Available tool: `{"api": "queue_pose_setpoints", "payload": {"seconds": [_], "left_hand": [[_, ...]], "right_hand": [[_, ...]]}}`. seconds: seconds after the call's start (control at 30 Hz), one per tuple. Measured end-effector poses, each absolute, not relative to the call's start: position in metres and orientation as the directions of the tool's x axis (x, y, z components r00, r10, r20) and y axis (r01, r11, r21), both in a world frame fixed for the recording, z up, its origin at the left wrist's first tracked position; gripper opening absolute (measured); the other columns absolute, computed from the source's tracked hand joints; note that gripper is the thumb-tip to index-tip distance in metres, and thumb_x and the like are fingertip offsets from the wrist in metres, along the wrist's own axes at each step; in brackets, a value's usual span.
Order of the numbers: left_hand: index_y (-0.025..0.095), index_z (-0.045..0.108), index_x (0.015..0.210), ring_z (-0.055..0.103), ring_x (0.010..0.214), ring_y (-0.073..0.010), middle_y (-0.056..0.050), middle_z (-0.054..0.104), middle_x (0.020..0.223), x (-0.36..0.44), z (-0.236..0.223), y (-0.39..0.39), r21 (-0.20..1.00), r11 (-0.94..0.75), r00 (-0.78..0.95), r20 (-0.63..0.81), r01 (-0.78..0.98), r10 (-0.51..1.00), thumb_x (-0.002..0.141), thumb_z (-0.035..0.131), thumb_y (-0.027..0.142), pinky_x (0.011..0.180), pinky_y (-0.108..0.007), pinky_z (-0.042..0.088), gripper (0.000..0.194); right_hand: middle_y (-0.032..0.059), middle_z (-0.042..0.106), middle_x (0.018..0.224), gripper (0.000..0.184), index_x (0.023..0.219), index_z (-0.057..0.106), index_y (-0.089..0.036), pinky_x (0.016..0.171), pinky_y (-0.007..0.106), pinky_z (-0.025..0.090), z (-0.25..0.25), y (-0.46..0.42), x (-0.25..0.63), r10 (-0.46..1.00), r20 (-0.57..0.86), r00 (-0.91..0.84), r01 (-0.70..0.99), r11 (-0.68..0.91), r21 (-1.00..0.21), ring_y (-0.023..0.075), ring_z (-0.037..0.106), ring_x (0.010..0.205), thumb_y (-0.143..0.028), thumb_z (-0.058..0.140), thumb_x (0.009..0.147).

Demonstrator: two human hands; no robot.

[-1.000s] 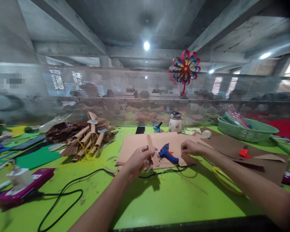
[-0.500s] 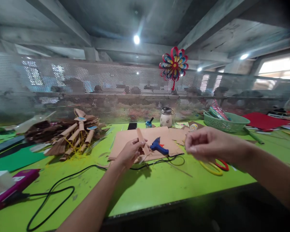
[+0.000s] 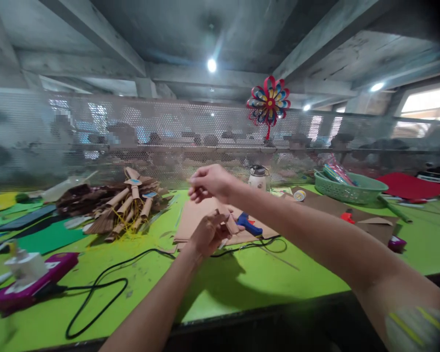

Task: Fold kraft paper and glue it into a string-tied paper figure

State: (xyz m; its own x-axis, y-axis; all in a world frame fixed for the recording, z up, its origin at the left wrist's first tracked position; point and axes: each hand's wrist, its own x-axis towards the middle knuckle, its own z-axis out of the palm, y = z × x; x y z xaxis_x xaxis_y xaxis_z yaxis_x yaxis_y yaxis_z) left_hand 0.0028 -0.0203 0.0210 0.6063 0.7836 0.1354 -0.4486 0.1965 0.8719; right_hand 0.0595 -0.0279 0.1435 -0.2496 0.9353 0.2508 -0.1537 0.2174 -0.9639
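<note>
My left hand (image 3: 208, 233) is closed on a narrow brown paper piece (image 3: 232, 225), low over the table. Just above it my right hand (image 3: 211, 182) is raised, its fingers pinched together. Whether something small sits at those fingertips I cannot make out. A blue glue gun (image 3: 251, 226) lies right beside the paper piece, on a stack of brown paper sheets (image 3: 187, 217). My right forearm hides part of the stack and of the table behind it.
Rolled-paper figures with yellow strands (image 3: 134, 203) are heaped at left. A purple power strip (image 3: 58, 274) and its black cable (image 3: 106, 266) lie at front left. Further right are a white jar (image 3: 257, 182), a green basket (image 3: 352, 189) and dark brown paper (image 3: 366, 215).
My right hand has swung from the right side across to the left, above my left hand. The left hand still holds the paper piece. The view has shifted slightly left.
</note>
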Motion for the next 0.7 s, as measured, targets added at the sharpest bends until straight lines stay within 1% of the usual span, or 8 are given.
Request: {"api": "queue_pose_setpoints", "payload": {"seconds": [0.03,0.1,0.23,0.3,0.43,0.5,0.6,0.7], "left_hand": [[0.011,0.055,0.093,0.065,0.063,-0.0174,-0.007,0.064,0.078,0.002,0.021,-0.021,0.863,0.212,0.624,0.143,-0.459,0.768,0.073,0.065,0.025,0.047,-0.021,0.043,0.026],[0.011,0.053,0.095,0.066,0.069,-0.0217,-0.008,0.063,0.081,0.002,0.021,-0.023,0.855,0.241,0.650,0.137,-0.458,0.748,0.076,0.063,0.027,0.047,-0.021,0.043,0.027],[0.013,0.049,0.097,0.066,0.071,-0.0217,-0.008,0.062,0.081,0.006,0.017,-0.023,0.861,0.241,0.667,0.142,-0.448,0.731,0.079,0.060,0.028,0.044,-0.020,0.042,0.026],[0.013,0.048,0.097,0.066,0.069,-0.0212,-0.007,0.061,0.078,0.007,0.014,-0.021,0.857,0.237,0.642,0.133,-0.457,0.755,0.079,0.059,0.027,0.044,-0.020,0.042,0.026],[0.015,0.045,0.097,0.066,0.068,-0.0209,-0.004,0.059,0.077,0.007,0.013,-0.018,0.861,0.239,0.571,0.071,-0.449,0.818,0.077,0.059,0.025,0.043,-0.020,0.041,0.026],[0.016,0.045,0.098,0.067,0.067,-0.0206,-0.004,0.059,0.079,0.006,0.014,-0.017,0.874,0.244,0.560,0.038,-0.420,0.828,0.077,0.059,0.025,0.041,-0.018,0.039,0.026],[0.016,0.045,0.098,0.067,0.066,-0.0201,-0.003,0.057,0.077,0.005,0.014,-0.017,0.881,0.251,0.556,0.016,-0.400,0.831,0.077,0.059,0.024,0.039,-0.017,0.036,0.027],[0.016,0.045,0.098,0.066,0.067,-0.0209,-0.003,0.057,0.075,0.005,0.013,-0.017,0.877,0.249,0.592,0.049,-0.411,0.804,0.077,0.060,0.026,0.041,-0.019,0.040,0.028]], "right_hand": [[0.0009,0.059,0.044,0.021,0.060,0.051,-0.014,0.038,0.024,0.048,0.145,-0.017,0.067,0.967,0.193,-0.168,-0.052,0.187,-0.981,0.0119,0.055,0.037,-0.003,0.050,0.078],[0.0006,0.059,0.046,0.021,0.063,0.050,-0.015,0.043,0.025,0.050,0.146,-0.001,0.083,0.977,0.182,-0.108,-0.012,0.181,-0.983,0.0111,0.056,0.040,-0.004,0.048,0.080],[0.0023,0.060,0.052,0.017,0.064,0.051,-0.016,0.045,0.025,0.048,0.139,0.005,0.108,0.982,0.187,-0.031,-0.023,0.186,-0.982,0.0109,0.055,0.044,-0.008,0.053,0.079],[0.0025,0.060,0.054,0.013,0.065,0.053,-0.015,0.043,0.022,0.045,0.135,-0.005,0.113,0.977,0.200,-0.080,-0.062,0.195,-0.979,0.0097,0.054,0.044,-0.011,0.057,0.077],[0.0010,0.060,0.057,0.007,0.072,0.056,-0.015,0.042,0.020,0.041,0.138,-0.038,0.117,0.909,0.270,-0.317,-0.149,0.234,-0.961,0.0081,0.052,0.046,-0.018,0.063,0.074],[-0.0001,0.060,0.058,0.008,0.073,0.057,-0.016,0.041,0.019,0.040,0.143,-0.051,0.120,0.886,0.316,-0.338,-0.182,0.268,-0.946,0.0075,0.052,0.045,-0.020,0.064,0.074],[-0.0015,0.058,0.057,0.009,0.072,0.056,-0.016,0.039,0.018,0.037,0.149,-0.056,0.128,0.898,0.369,-0.239,-0.199,0.326,-0.924,0.0065,0.050,0.044,-0.020,0.064,0.074],[0.0004,0.060,0.059,0.007,0.071,0.056,-0.016,0.042,0.020,0.042,0.147,-0.045,0.136,0.909,0.397,-0.125,-0.201,0.369,-0.908,0.0088,0.054,0.049,-0.018,0.063,0.073]]}}
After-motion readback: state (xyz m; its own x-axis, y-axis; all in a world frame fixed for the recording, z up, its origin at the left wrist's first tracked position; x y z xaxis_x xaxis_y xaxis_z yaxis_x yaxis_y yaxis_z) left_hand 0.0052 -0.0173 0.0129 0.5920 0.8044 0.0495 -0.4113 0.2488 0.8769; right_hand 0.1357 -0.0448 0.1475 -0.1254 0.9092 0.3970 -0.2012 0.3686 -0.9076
